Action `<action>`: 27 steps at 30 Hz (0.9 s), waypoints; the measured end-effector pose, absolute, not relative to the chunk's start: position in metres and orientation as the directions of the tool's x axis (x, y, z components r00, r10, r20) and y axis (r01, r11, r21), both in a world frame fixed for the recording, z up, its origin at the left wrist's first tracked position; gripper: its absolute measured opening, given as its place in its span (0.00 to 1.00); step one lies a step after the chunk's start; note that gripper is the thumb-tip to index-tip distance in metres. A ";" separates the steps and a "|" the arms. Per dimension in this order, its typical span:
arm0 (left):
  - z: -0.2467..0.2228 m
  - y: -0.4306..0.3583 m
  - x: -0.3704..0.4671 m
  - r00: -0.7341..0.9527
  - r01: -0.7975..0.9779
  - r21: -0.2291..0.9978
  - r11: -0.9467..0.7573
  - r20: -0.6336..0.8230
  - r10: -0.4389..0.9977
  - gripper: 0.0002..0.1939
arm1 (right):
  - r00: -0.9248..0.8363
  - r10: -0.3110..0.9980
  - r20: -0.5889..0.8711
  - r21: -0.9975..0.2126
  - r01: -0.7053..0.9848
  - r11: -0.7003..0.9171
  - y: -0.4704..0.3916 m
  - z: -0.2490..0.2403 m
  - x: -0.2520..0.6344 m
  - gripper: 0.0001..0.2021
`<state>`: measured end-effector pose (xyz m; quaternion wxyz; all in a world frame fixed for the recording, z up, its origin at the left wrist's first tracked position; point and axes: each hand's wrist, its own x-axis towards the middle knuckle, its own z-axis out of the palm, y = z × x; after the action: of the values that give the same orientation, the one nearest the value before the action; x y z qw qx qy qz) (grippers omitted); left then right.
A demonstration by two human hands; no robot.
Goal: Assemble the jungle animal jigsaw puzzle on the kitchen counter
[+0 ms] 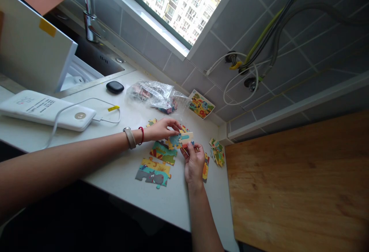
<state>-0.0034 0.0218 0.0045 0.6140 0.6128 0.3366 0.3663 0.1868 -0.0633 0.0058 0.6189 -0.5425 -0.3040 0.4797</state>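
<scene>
Several things lay along our white desk (173,204), beginning at the left with a flat white device (52,107) and, past it, a rounded black case (115,87). Toward the middle we had a hippo section (154,176) of puzzle in grey, teal and yellow, its knobbed edges plain to see; near it, on the far side, lay a crocodile section (163,153) in green and red. A crumpled clear bag (155,94) with colourful contents sat farther back.

Our left hand (163,129) extended over these, thumb and fingers pinching the upper left of the held puzzle pieces (186,139), which lay right at its fingertips, between our two hands. They looked blue on the left and cream with a teal band on the right; we could not tell whether they were fully locked. Our right hand (194,163) pinched their lower right, its thumb on the face.

Farther right, a picture card (201,104) leaned against the tiled wall, an orange section (205,167) lay partly hidden by our right hand, and a loose pile of pieces (217,152) rested near a wooden board (296,182).
</scene>
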 end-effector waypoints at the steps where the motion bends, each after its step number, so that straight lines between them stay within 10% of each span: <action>1: 0.004 0.021 -0.003 0.510 -0.047 0.999 -0.006 0.029 0.860 0.15 | 0.357 0.924 -0.134 -0.968 -0.247 -0.045 -0.063 0.005 0.187 0.27; 27: 0.000 0.026 -0.005 0.464 0.019 0.984 -0.177 0.148 0.873 0.10 | 0.509 0.860 -0.029 -0.998 0.037 -0.055 -0.014 -0.006 0.306 0.28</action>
<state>-0.0054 0.0256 0.0004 0.5451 0.6595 0.3384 0.3917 0.3059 -0.0144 -0.0057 0.5905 -0.6369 -0.3521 0.3488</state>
